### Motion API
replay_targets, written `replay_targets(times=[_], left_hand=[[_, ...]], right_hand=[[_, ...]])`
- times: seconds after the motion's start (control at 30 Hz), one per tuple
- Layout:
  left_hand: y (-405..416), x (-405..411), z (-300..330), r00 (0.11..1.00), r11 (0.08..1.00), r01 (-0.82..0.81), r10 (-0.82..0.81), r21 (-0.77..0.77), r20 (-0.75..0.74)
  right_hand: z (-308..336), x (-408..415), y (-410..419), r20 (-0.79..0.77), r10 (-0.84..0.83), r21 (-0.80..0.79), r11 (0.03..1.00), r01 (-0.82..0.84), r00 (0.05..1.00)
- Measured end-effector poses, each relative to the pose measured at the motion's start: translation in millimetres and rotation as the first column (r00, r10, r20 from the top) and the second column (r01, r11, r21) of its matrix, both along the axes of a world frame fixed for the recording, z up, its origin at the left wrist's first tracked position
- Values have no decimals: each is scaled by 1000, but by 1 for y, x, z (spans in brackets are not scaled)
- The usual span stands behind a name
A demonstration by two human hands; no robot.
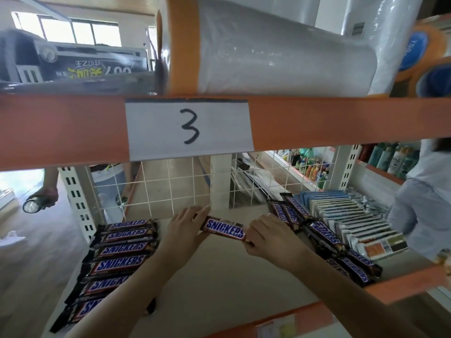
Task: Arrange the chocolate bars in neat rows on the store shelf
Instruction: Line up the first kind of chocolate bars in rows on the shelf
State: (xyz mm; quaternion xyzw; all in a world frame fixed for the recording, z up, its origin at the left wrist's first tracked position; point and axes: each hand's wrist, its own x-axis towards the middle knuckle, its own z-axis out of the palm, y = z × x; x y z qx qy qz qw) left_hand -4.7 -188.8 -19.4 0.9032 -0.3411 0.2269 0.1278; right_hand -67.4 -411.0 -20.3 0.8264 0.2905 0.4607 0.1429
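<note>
- The orange-framed store shelf with a pale cream deck [219, 276] fills the lower view; a white wire grid backs it, and the orange beam above carries a white paper label marked "3" [189, 128], with a large roll of clear plastic film [268, 52] on the level over it.
- A neat row of brown-and-blue Snickers bars [119, 259] lies stacked front to back on the left of the deck; a looser heap of the same bars [324, 235] sits on the right, just beside a rank of flat blue and grey packets [351, 215].
- The left hand [185, 230] and right hand [271, 237] hold a single Snickers bar [224, 228] between them, over the bare middle of the deck near the back grid, tilted slightly.
- The fingers of both hands are clamped on the bar's ends.
- Judged step: starting a second row. The next move calls for squaring the bar to the left row and setting it down flat.
- Hard to tell: whether the bar already touches the deck. The left row's front bars are cut off by the forearm, and the right heap's front end by the shelf's edge.
</note>
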Motion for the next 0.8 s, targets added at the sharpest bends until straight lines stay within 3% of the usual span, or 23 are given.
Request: replay_targets(times=[0.07,0.2,0.33,0.4,0.47,0.53,0.57,0.7,0.8], left_hand=[[7,1,-4,993,999,49,-48,-4,110],[15,1,-8,986,997,68,-62,-32,156],[22,-2,-10,993,997,23,-14,-74,116],[25,-4,-11,994,995,-1,12,-96,106],[29,-7,-11,994,994,-25,37,-110,106],[33,-9,-9,992,994,-44,56,-102,114],[34,-10,-9,991,994,-50,61,-95,116],[39,-16,-12,985,995,-49,63,-91,161],[43,-17,-13,989,990,-39,57,-132,135]], right_hand=[[-3,-1,0,-1,19,-2,1000,-19,1000],[-6,-3,3,-33,-32,83,996,35,999],[1,-11,9,-246,-69,311,939,146,967],[11,-17,15,-423,30,514,831,213,906],[18,-21,22,-577,218,703,624,342,787],[23,-22,28,-590,358,787,456,416,723],[25,-22,30,-593,376,792,433,431,712],[25,-22,43,-677,328,707,541,457,659],[22,-21,50,-633,371,758,472,449,679]])
